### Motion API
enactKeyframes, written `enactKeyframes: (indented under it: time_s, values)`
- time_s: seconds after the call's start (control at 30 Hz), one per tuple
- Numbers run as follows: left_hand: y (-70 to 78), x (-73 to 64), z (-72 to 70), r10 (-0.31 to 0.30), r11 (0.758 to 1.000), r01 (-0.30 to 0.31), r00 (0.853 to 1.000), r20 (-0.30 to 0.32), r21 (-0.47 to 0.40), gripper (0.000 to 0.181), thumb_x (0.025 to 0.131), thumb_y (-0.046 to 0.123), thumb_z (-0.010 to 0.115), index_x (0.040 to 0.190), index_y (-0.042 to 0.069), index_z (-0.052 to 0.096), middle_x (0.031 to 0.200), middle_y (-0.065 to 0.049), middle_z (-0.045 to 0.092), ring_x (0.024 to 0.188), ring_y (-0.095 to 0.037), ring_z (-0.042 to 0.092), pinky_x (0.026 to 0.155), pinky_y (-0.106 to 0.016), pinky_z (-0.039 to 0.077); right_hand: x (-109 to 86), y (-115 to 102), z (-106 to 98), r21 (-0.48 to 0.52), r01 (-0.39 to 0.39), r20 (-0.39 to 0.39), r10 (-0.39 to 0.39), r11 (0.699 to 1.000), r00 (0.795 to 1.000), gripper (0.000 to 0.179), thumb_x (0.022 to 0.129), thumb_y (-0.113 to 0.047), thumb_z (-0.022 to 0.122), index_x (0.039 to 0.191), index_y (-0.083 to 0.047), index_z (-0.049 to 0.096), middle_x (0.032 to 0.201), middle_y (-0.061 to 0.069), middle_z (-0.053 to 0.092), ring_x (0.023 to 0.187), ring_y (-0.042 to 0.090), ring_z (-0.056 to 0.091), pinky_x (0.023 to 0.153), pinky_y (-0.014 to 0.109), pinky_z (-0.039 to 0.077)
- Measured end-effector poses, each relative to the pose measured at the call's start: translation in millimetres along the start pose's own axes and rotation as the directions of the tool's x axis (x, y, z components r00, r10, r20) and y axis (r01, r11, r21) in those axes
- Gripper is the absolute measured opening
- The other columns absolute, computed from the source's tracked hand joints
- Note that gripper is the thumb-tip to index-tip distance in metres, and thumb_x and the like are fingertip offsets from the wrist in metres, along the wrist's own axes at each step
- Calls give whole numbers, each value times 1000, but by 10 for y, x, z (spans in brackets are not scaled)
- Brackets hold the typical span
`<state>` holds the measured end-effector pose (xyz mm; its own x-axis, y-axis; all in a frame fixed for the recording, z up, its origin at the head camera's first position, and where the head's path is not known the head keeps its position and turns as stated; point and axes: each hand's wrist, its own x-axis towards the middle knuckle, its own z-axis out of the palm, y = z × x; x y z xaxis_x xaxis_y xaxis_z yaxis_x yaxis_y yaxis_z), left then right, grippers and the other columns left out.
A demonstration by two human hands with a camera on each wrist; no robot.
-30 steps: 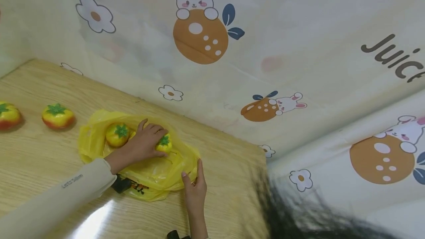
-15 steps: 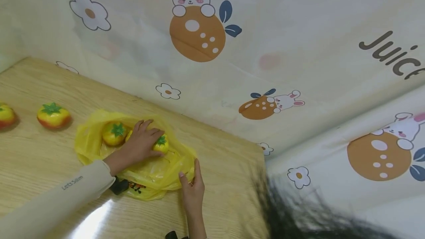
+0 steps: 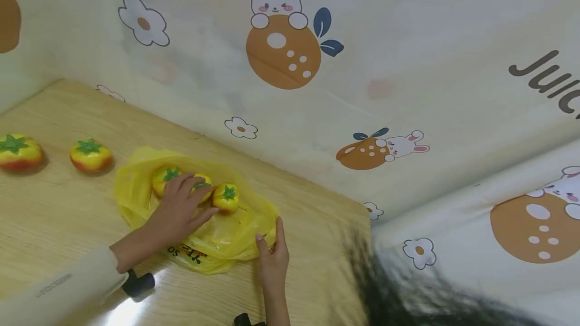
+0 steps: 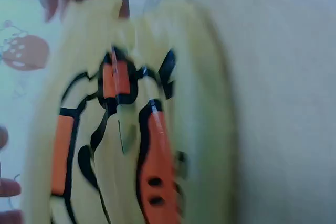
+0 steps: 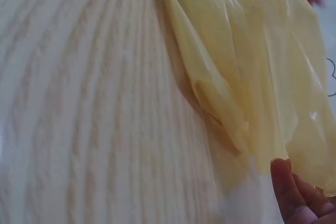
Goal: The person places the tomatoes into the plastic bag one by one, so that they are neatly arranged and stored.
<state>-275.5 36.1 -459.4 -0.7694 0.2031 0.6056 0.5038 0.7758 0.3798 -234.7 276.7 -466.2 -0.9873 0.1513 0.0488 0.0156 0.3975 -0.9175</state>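
Observation:
A yellow plastic bag (image 3: 256, 215) lies with its mouth spread on the table. Inside sit three yellow-red toy fruits with green leafy tops, like persimmons: a right one (image 3: 228, 199), a middle one (image 3: 207, 181) and a left one (image 3: 159, 179). My left hand (image 3: 178, 210) is over the bag, fingers loosely spread, partly hiding the middle and left fruits; whether it touches them is unclear. At the bag's right end, my right hand (image 3: 275, 258) pinches its edge between thumb and fingers. The left wrist view is filled by the bag's printed side (image 4: 115, 182).
Two more such fruits, a nearer one (image 3: 92, 157) and a farther one (image 3: 20, 154), stand left of the bag on the wooden table (image 3: 317, 245). A printed cloth (image 3: 195, 79) hangs along the back and right edges. Dark hair blurs the lower right.
My left hand has let go of the right fruit in the bag and drawn back to the left, uncovering it. The right hand keeps its hold on the bag. The head view has shifted slightly.

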Motion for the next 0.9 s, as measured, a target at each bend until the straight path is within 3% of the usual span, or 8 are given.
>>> enactKeyframes:
  time_s: [0.17,0.33,0.47,0.8,0.9]
  values:
    - [-79,-321,-252,-29,1000,29,997,-76,-1,48,92,48,44,102,4,62,118,-20,52,114,-42,39,94,-61,24,13,-23,-58,-15,28,-11,-28,999,1000,62,92,-23,56,145,-12,26,151,7,27,140,26,21,110,50,24]
    - [-178,-526,-305,-11,1000,12,994,-104,14,53,95,51,32,97,6,61,110,-18,55,111,-41,42,94,-63,23,46,-50,-96,-37,62,-23,-63,997,998,61,92,-22,55,145,-11,27,151,8,28,140,27,22,110,50,25]
    - [-203,-602,-292,24,1000,-23,989,-147,8,56,95,52,29,92,6,62,107,-19,56,107,-41,43,90,-62,26,61,-68,-92,-56,43,-35,-45,997,998,60,92,-23,55,145,-12,28,151,7,27,140,28,21,110,54,21]
    - [-269,-668,-433,34,999,-39,964,-262,-12,52,95,49,34,90,6,62,110,-20,57,110,-45,43,84,-62,31,76,-133,-63,-72,32,-34,-35,997,999,59,93,-26,55,144,-15,29,151,5,28,140,27,21,109,55,21]
    - [-303,-711,-450,27,999,-34,962,-271,-23,51,95,49,35,90,6,62,110,-21,56,110,-46,43,84,-61,31,121,-143,-69,-88,40,-51,-45,995,998,59,92,-27,55,144,-15,30,150,5,29,140,27,22,110,54,22]
